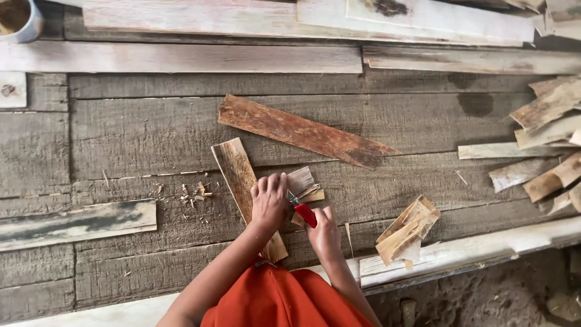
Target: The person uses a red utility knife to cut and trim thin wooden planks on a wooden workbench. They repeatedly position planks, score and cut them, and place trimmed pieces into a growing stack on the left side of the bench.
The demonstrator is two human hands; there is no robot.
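My left hand (269, 201) presses down on a small flat piece of wood (301, 180) that lies across a longer brown slat (242, 181) on the plank workbench (139, 133). My right hand (324, 233) grips the red handle of a small cutting tool (305, 214), its metal end touching the small piece near my left fingers. A wider reddish-brown slat (302, 131) lies just beyond, angled down to the right. I wear an orange garment (278, 300).
A stack of cut wood chips (407, 233) sits right of my hands. A heap of bark-like strips (548, 145) fills the far right. Long pale boards (242, 57) lie along the back, a grey-black board (75, 224) at left, a cup (18, 21) top left.
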